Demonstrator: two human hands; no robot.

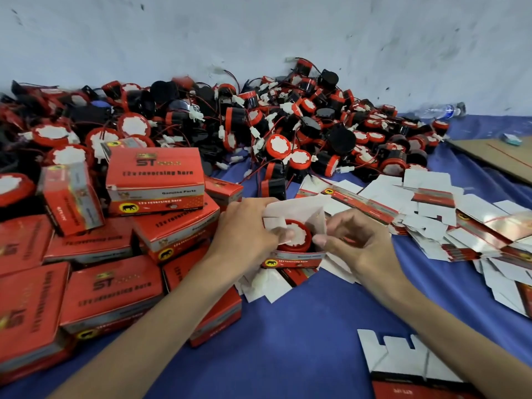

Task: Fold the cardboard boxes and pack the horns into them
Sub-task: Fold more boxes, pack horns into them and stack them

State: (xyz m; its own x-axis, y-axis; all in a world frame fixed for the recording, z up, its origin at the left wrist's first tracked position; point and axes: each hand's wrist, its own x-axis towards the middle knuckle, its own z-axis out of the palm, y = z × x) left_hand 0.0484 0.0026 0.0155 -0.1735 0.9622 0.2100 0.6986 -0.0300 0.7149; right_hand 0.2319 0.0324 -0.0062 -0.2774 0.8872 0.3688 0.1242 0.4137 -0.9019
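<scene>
From the head view, your left hand [247, 234] holds the left side of the open box [290, 254], with its fingers curled over a white side flap [275, 224]. Your right hand [354, 243] pinches the right flap of the same box. The box sits in the middle of the blue cloth [288, 341], and one red horn [296, 237] is already inside it, white face up. The big heap of loose horns [259, 122] lies at 12 o'clock from your hands. The closed boxes [115, 240] are stacked at 9 o'clock. The flat unfolded boxes [431, 220] are spread at 3 o'clock. Now be careful. I think the horn sits a bit high, so the flaps may bend or tear if you push them down hard. I cannot see the horn's wire, so it may get caught under a flap. The box rests on loose flat cards, so it could slide or tip while you tuck the lid in.
</scene>
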